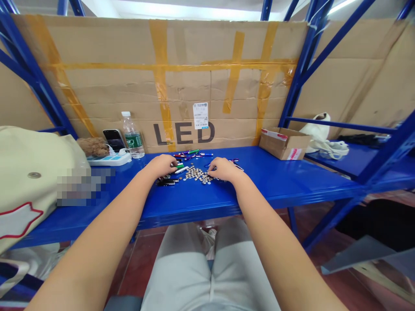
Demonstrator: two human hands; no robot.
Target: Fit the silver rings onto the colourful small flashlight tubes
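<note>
A loose pile of small silvery coins (196, 173) lies on the blue tabletop between my two hands. My left hand (162, 166) is at the pile's left, fingers bent down beside a green marker (179, 166) and a white pen (181, 170). Several black pens (167, 182) rest just below it. At the pile's right edge, my right hand (223, 169) has its fingers curled together and touching the coins. What either hand's fingertips hold, if anything, is hidden. Behind the coins are several blue, red and green pens (194, 155). More thin items lie partly hidden behind my right hand.
A water bottle (133, 137), a phone (114, 140) and a white power strip (112, 160) stand back left. A cream bag (39, 168) occupies the left end. An open cardboard box (282, 143) sits back right. A tall cardboard sheet (129, 82) closes off the back.
</note>
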